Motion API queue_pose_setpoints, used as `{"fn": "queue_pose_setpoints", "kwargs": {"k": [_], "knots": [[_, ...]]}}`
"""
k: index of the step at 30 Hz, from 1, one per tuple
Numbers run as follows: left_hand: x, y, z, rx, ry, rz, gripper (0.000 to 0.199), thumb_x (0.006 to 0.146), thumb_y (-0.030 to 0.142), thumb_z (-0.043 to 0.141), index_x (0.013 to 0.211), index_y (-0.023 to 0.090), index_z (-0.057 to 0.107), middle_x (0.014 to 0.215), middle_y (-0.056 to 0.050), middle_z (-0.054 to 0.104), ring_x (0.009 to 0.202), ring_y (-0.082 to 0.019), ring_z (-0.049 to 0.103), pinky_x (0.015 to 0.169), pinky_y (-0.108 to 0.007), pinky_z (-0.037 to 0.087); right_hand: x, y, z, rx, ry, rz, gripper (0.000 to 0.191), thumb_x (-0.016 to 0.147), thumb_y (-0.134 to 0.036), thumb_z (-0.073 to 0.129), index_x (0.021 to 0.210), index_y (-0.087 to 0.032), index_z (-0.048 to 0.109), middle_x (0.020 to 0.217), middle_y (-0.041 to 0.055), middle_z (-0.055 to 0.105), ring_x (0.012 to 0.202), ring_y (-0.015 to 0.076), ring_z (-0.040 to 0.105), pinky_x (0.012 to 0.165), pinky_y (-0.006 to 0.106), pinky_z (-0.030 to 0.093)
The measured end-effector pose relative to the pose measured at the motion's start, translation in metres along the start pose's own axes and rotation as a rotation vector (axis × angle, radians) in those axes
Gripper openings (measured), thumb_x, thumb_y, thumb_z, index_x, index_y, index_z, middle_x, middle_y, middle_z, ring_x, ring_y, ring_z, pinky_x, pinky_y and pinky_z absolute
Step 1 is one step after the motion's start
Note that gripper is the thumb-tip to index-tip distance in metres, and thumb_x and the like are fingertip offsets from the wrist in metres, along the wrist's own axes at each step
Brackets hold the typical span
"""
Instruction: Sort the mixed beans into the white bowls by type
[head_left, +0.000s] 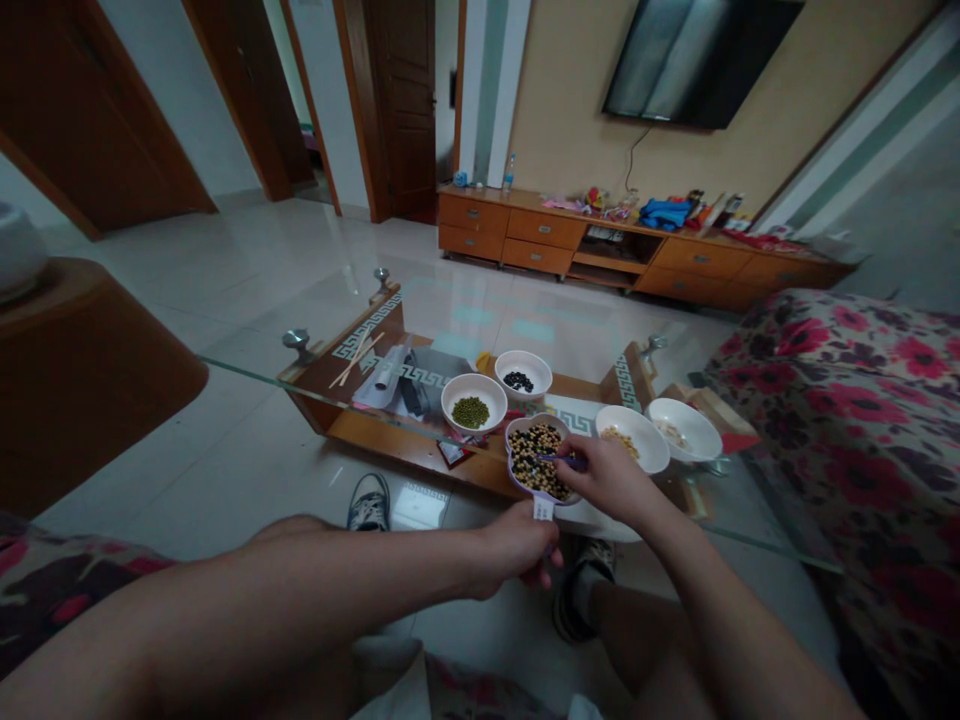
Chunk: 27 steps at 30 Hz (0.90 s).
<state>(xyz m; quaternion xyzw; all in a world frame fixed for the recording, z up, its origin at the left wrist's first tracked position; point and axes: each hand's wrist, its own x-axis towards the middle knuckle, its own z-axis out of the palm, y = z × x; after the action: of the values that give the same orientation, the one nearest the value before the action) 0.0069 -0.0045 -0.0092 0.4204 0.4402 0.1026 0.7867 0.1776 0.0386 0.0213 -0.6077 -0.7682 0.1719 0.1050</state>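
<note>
My left hand (517, 548) is closed round the handle of a pale handled bowl (511, 462) with a purplish rim, near the glass table's front edge. Mixed beans (538, 450), dark and tan, fill that bowl. Over its right side, my right hand (600, 472) pinches a slim purple utensil (574, 462), whose tip reaches among the beans; its exact kind is unclear. Behind stand a white bowl of green beans (470, 412) and another of black beans (518, 381). To the right, one white bowl has yellowish beans (619, 440) and a farther one has pale pieces (673, 433).
Chopsticks (358, 358) lie crossed at the left of the glass table (465, 315). Papers and a dark object show beneath the glass. A flowered sofa (862, 420) flanks the right side. A wooden cabinet (547, 228) and a television (697, 60) are at the far wall.
</note>
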Motion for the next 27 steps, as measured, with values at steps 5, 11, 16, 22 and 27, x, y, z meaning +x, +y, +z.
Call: {"fn": "queue_pose_setpoints", "kwargs": {"k": [5,11,16,22,27], "knots": [[-0.0022,0.0023,0.0020,0.007,-0.005,0.003,0.012,0.078,0.013,0.043,0.089,0.019,0.045,0.067,0.004,0.053,0.041,-0.008,0.043,0.045,-0.022,0.033,-0.0071,0.0036,-0.0001,0.005,-0.046,-0.009,0.013,0.078,-0.026,0.056,0.079,-0.019,0.066,0.069,0.0021,0.066,0.061,0.0136,0.056,0.056,0.024,0.033],[-0.0015,0.0008,0.0009,0.010,-0.014,0.020,0.011,0.080,0.017,0.045,0.091,0.020,0.046,0.068,0.005,0.053,0.042,-0.007,0.043,0.046,-0.021,0.033,-0.0071,0.0023,0.0000,0.020,-0.091,0.001,0.012,0.076,-0.025,0.056,0.075,-0.019,0.066,0.066,0.0016,0.065,0.057,0.0132,0.054,0.055,0.024,0.033],[0.0007,-0.0014,0.0000,0.015,-0.025,0.029,0.013,0.079,0.019,0.047,0.092,0.020,0.046,0.068,0.004,0.053,0.042,-0.008,0.044,0.046,-0.021,0.034,-0.0060,0.0035,0.0023,0.009,-0.095,-0.013,0.010,0.075,-0.024,0.057,0.075,-0.019,0.066,0.068,0.0024,0.066,0.060,0.0138,0.055,0.055,0.024,0.034],[-0.0001,-0.0007,0.0006,-0.002,-0.020,0.031,0.012,0.078,0.018,0.047,0.090,0.020,0.046,0.067,0.004,0.053,0.041,-0.008,0.043,0.046,-0.023,0.034,-0.0060,0.0049,0.0049,0.007,-0.091,-0.021,0.012,0.077,-0.025,0.056,0.075,-0.019,0.067,0.068,0.0024,0.066,0.059,0.0139,0.055,0.057,0.024,0.035],[-0.0026,0.0011,0.0003,0.001,-0.017,0.021,0.012,0.077,0.016,0.045,0.089,0.020,0.046,0.068,0.004,0.053,0.041,-0.008,0.043,0.045,-0.022,0.033,-0.0045,0.0042,0.0058,-0.002,-0.090,-0.029,0.010,0.077,-0.023,0.057,0.074,-0.019,0.066,0.068,0.0027,0.066,0.060,0.0139,0.055,0.057,0.024,0.034]]}}
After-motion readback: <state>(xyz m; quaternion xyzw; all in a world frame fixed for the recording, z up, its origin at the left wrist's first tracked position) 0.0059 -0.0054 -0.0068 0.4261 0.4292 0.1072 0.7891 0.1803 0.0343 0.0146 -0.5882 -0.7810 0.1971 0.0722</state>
